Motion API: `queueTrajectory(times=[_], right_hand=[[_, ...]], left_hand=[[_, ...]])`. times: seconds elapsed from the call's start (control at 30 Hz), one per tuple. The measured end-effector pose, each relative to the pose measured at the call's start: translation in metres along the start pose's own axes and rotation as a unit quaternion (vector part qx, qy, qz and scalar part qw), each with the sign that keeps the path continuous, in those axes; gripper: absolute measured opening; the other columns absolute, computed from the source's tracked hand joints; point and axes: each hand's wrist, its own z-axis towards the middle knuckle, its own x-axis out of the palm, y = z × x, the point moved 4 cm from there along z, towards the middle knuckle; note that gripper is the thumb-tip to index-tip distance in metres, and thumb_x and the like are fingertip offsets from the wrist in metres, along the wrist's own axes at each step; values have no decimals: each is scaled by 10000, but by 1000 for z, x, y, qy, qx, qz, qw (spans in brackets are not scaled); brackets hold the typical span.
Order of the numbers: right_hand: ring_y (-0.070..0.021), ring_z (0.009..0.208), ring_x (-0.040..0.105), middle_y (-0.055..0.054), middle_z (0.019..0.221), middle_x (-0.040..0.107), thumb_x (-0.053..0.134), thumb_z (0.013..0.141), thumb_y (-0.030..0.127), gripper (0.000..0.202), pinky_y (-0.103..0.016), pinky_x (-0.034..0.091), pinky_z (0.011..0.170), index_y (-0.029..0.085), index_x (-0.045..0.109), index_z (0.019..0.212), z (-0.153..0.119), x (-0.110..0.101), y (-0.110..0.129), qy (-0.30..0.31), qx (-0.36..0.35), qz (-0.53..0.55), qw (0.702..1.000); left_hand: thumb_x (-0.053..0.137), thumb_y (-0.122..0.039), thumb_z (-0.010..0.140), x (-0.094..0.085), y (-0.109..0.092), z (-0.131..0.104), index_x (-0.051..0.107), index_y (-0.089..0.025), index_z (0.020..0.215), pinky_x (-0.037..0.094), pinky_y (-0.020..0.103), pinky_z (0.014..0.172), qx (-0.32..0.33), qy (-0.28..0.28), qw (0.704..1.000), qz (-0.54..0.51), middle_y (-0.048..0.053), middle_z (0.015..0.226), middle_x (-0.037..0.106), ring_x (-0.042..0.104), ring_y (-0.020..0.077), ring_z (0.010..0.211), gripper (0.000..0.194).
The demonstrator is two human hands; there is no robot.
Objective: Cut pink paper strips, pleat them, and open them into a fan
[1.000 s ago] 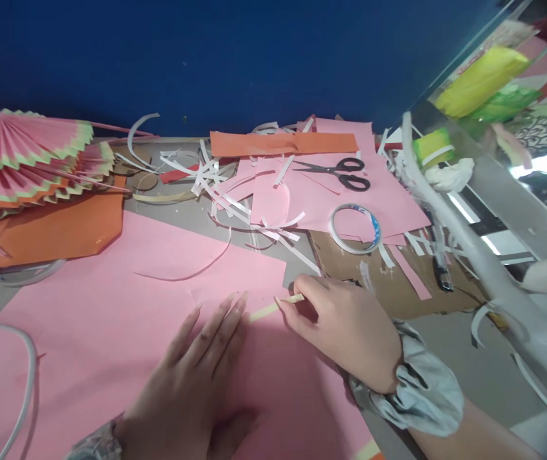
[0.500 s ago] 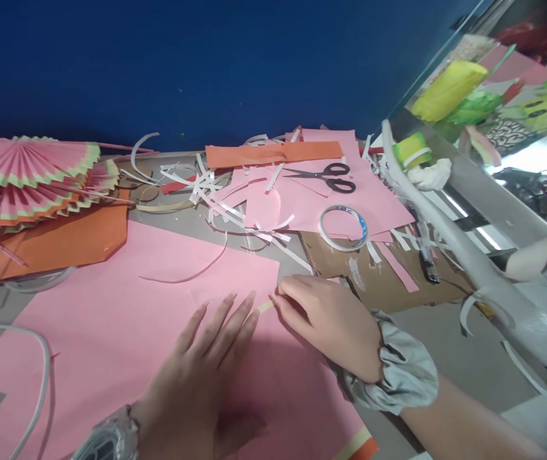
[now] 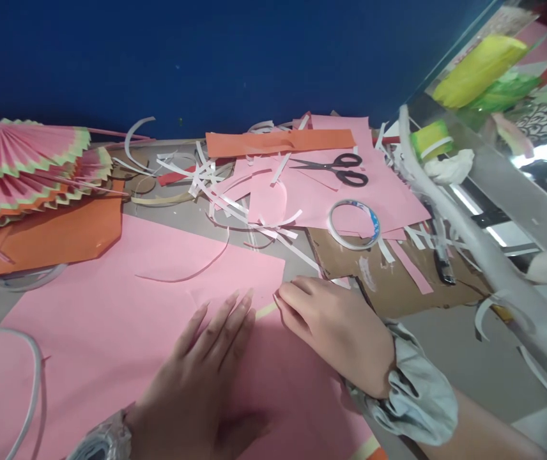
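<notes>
Beneath both hands lie large pink paper sheets point(image 3: 86, 332). My left hand point(image 3: 192, 377) rests flat on the pink paper, fingers stretched forward and apart. My right hand point(image 3: 335, 329) is curled, thumb and fingers pinched at the end of a pale yellow paper strip point(image 3: 267, 311) on the pink paper. The strip shows only between my left fingertips and my right hand; the rest is hidden. At the lower right, the paper's corner has a pale yellow and orange edge point(image 3: 372, 450).
Black-handled scissors point(image 3: 345, 169) and a tape roll point(image 3: 333, 227) lie on pink sheets behind. White paper scraps point(image 3: 206, 182) are scattered nearby. Folded watermelon-coloured paper fans point(image 3: 19, 150) and orange paper point(image 3: 77, 236) are at left. A cutter point(image 3: 443, 265) lies on cardboard point(image 3: 398, 300).
The view has shifted slightly, so the scissors and tape roll appear farther right. Both hands keep nearly the same pose on the paper.
</notes>
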Motion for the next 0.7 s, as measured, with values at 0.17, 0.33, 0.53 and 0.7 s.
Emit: queueTrajectory(times=[0.17, 0.33, 0.53, 0.7], right_hand=[[-126, 639, 520, 25, 692, 538, 389, 880, 240, 158, -280, 253, 550, 212, 481, 754, 0, -2, -3, -10, 16, 17, 1000], [-117, 610, 503, 45, 691, 550, 402, 867, 244, 151, -277, 247, 548, 208, 435, 724, 0, -3, -7, -12, 50, 43, 998], [-126, 635, 506, 56, 714, 540, 415, 851, 238, 121, -279, 242, 559, 217, 410, 732, 0, -4, -6, 13, 54, 52, 997], [-130, 645, 502, 56, 714, 531, 439, 820, 235, 84, -283, 245, 564, 220, 410, 742, -2, -3, -5, 8, 59, 44, 997]], left_hand=[[404, -607, 773, 0, 0, 0, 322, -24, 1341, 119, 428, 1059, -4, -2, 1000, -3, 180, 1430, 258, 197, 306, 1322, 819], [425, -577, 777, 0, 0, 0, 312, -19, 1344, 125, 426, 1056, -6, -2, 1000, -1, 181, 1433, 249, 205, 304, 1320, 803], [411, -592, 780, 1, 1, 0, 316, -10, 1340, 125, 439, 1051, 1, -10, 1000, 0, 196, 1425, 261, 210, 322, 1313, 813], [392, -585, 798, 1, 1, 0, 317, -18, 1343, 128, 436, 1048, 1, -4, 1000, -4, 192, 1422, 271, 230, 325, 1306, 790]])
